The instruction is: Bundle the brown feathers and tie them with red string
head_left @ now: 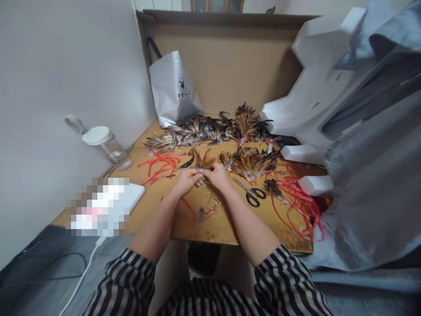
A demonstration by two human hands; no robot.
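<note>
Both my hands meet over the middle of the wooden table, closed around the base of a small bunch of brown feathers (203,159). My left hand (188,181) pinches the lower end from the left. From the right, my right hand (217,175) grips the same bunch, its fingers partly hidden. The feather tips fan upward past my fingers. Black-handled scissors (250,193) lie just right of my right forearm. Red plastic strips (162,164) lie left of the hands. A small tied feather bunch (273,188) rests beyond the scissors.
Feather piles (250,162) spread along the back of the table (230,224). A silver bag (174,92) leans against the cardboard. At left are a clear bottle (110,147) and a white device (134,195) with a cable. More red strips (299,206) and white foam (314,185) lie at right.
</note>
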